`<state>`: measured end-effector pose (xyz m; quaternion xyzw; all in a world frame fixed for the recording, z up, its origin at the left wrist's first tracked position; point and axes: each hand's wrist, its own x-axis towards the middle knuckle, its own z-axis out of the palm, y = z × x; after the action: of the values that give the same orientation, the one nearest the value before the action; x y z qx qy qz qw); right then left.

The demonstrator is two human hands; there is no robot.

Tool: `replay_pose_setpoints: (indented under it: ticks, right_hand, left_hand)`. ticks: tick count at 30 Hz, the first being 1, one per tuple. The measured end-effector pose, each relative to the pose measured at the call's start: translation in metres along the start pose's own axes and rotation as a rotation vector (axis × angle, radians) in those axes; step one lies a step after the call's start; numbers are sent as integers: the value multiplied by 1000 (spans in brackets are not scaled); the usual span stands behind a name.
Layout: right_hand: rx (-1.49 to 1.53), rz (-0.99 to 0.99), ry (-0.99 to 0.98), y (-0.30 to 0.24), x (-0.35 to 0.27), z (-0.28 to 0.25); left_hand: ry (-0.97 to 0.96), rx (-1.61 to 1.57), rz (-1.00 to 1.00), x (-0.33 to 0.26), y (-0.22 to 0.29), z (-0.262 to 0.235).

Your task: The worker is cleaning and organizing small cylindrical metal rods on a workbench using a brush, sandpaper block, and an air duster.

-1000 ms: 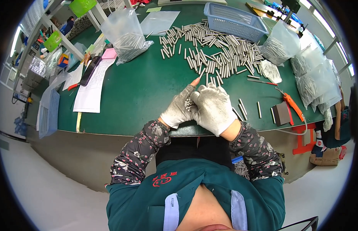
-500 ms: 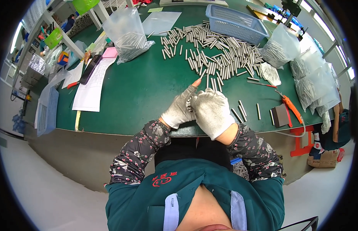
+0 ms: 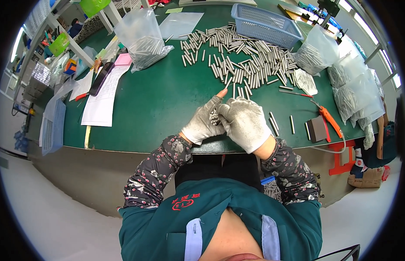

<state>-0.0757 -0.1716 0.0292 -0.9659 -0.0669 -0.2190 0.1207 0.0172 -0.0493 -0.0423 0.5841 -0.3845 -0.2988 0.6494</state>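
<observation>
Centrally, a bundle of rods [image 3: 214, 116] sits between the gloved fingers of both hands; left hand [image 3: 204, 123] curled about it, forefinger extended; right hand [image 3: 246, 122] closed over it from the right; loose rod pile [image 3: 246, 61] just beyond on the green table [image 3: 159, 100]; basket [image 3: 265, 24] farther off; orange cutters [image 3: 331, 121] to the right.

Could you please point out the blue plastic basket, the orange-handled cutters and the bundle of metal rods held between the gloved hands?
blue plastic basket [image 3: 272, 31]: head view, near rim.
orange-handled cutters [image 3: 331, 121]: head view, orange handle.
bundle of metal rods [image 3: 215, 117]: head view, rod ends.
</observation>
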Motion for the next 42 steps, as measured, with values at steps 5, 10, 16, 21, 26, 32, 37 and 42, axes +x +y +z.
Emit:
replay_pose_setpoints:
  ticks: [5,10,16,21,26,32,37,42]
  right_hand:
    - [120,44,186,18,5,-25]
    - [-46,121,-489,58,-6,-50]
    - [-217,230,-739,70,-22,-33]
    - [-108,199,-476,64,-22,-35]
    - [96,55,-284,55,-22,-21]
    - [198,22,-198,48,-21,-10]
    - [337,-11,-16,30,-12,-8]
    - [220,-30,-77,12,-7,1]
  left_hand:
    - [28,-34,21,-2,-4,-2]
    - [15,-51,-74,-5,9,2]
    - [-6,-54,-77,-2,5,1]
    - [1,-21,-62,-5,5,-1]
    - [0,-12,-56,-4,5,0]
    - [11,-20,-96,-3,10,3]
    - [-2,45,-73,-4,12,-1]
    - [44,109,68,0,-7,-1]
